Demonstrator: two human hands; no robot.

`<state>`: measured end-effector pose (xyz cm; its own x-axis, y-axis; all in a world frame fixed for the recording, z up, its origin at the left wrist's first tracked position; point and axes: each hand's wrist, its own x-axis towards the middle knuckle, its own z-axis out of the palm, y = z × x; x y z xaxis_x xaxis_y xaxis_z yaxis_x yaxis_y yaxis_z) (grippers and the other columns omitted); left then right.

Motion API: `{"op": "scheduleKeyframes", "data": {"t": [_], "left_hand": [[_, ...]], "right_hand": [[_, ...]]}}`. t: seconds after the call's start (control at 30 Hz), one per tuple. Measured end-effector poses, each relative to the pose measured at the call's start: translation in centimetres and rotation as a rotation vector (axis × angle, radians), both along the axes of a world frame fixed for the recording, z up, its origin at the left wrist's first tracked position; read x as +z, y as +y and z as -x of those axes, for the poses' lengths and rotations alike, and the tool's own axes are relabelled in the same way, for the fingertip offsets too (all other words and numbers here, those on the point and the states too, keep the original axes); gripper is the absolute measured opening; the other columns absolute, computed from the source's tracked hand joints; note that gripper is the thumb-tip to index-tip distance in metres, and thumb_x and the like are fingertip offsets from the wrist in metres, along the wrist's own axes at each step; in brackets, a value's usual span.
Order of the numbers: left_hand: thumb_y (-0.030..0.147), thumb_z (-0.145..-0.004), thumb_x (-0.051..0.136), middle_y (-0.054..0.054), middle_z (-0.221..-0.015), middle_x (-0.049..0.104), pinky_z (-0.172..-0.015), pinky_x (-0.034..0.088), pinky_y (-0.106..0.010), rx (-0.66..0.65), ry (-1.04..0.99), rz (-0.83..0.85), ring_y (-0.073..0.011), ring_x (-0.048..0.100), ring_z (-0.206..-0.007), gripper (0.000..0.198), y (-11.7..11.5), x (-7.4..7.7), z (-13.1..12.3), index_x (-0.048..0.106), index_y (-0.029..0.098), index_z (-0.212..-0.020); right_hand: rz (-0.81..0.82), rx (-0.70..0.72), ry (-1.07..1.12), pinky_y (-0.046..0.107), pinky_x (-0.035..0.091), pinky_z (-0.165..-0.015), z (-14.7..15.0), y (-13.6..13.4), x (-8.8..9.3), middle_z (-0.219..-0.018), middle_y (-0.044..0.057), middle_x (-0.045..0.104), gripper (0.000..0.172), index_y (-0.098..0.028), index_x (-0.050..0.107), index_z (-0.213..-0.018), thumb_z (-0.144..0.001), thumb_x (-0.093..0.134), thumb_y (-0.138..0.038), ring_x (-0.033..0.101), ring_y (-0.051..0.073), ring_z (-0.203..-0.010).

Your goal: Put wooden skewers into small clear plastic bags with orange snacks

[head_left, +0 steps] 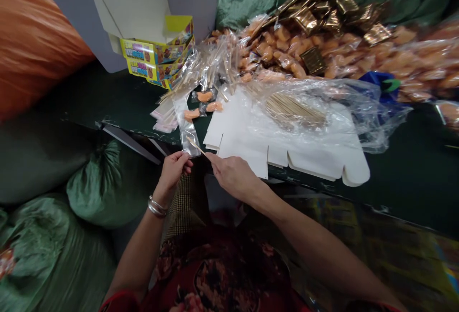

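Note:
My left hand (174, 171) pinches the lower end of a narrow transparent plastic sleeve (187, 130). My right hand (233, 176) holds a thin wooden stick (196, 147) between its fingers, with the stick's far end touching or just over the sleeve. Beside the sleeve lie several orange pieces in small transparent packets (205, 96). To the right of my right hand is a flat white die-cut card (251, 147). A bundle of wooden sticks (294, 112) rests on it inside a transparent plastic bag (358, 121).
Behind the card lies a large heap of orange pieces in plastic (301, 47) with gold foil packets (313, 61). Yellow printed boxes (154, 59) stand at the back left. Green sacks (96, 188) and an orange sack (36, 44) flank the dark green table (412, 159).

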<state>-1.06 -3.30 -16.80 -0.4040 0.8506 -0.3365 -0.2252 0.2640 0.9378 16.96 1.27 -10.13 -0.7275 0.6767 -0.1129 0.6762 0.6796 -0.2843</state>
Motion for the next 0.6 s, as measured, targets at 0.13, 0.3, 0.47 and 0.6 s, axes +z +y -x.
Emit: {"op": "scheduleKeyframes", "data": {"t": [0.13, 0.3, 0.47, 0.6], "left_hand": [[0.032, -0.068, 0.071, 0.003, -0.059, 0.058, -0.046, 0.037, -0.018, 0.088, 0.306, -0.049, -0.0075, 0.051, -0.047, 0.026, -0.5, 0.3, 0.8, 0.062, 0.014, -0.085], [0.027, -0.068, 0.069, 0.001, -0.065, 0.06, -0.056, 0.042, -0.019, 0.14, 0.436, -0.121, -0.0094, 0.053, -0.058, 0.018, 0.3, 0.6, 0.2, 0.063, 0.014, -0.08], [0.023, -0.066, 0.066, 0.005, -0.051, 0.052, -0.047, 0.033, -0.018, 0.065, 0.354, -0.134, -0.0068, 0.043, -0.047, 0.011, 0.9, 1.0, -0.7, 0.061, 0.014, -0.069], [0.025, -0.063, 0.067, 0.007, -0.046, 0.049, -0.041, 0.029, -0.017, 0.028, 0.187, -0.124, -0.0056, 0.04, -0.041, 0.016, 0.9, 1.2, -1.2, 0.056, 0.015, -0.069]], "right_hand": [[0.006, -0.014, 0.04, 0.027, 0.024, -0.051, 0.0, -0.4, -0.8, -0.071, 0.01, 0.067, 0.037, -0.016, 0.056, -0.123, -0.091, 0.036, -0.017, 0.054, 0.017, -0.055], [0.038, -0.026, 0.123, 0.028, 0.027, -0.054, 0.2, -0.8, -1.4, -0.076, 0.011, 0.07, 0.039, -0.015, 0.055, -0.125, -0.092, 0.036, -0.017, 0.058, 0.018, -0.06], [0.027, -0.071, 0.162, 0.027, 0.029, -0.057, 1.6, 0.0, -1.0, -0.08, 0.01, 0.07, 0.037, -0.016, 0.056, -0.124, -0.092, 0.037, -0.018, 0.058, 0.017, -0.063], [0.021, -0.116, 0.151, 0.027, 0.031, -0.058, 3.6, 1.7, -0.1, -0.085, 0.013, 0.069, 0.032, -0.014, 0.059, -0.116, -0.091, 0.039, -0.019, 0.059, 0.019, -0.068]]}}
